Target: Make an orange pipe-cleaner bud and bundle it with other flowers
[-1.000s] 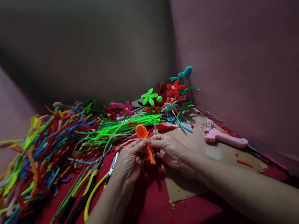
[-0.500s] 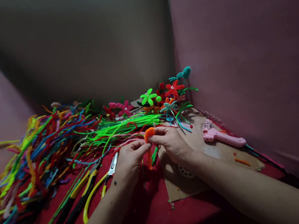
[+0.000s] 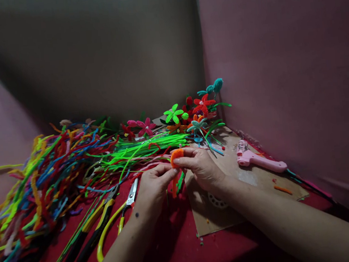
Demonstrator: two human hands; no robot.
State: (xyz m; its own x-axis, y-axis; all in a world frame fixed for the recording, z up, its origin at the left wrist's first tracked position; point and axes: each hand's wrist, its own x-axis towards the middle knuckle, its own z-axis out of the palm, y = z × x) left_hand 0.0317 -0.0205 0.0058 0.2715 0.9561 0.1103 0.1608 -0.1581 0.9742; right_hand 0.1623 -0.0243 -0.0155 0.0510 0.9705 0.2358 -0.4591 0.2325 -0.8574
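Between my hands is an orange pipe cleaner, bent into a curved loop at the top with a tail hanging down below the fingers. My right hand pinches the loop between thumb and fingers. My left hand is closed, its thumb and forefinger pinching low on the same orange piece, close to the right fingertips. The exact grip point of the left fingers is partly hidden. Just behind my hands lies a bundle of bright green pipe cleaners.
To the left are a heap of multicoloured pipe cleaners, pliers and yellow-handled scissors. On the right, a pink glue gun rests on cardboard. Pipe-cleaner flowers stand at the back, near the walls.
The orange loop has shifted slightly right and turned a little, and its hanging tail is slightly higher. Both hands keep their pinch, with small finger movements.
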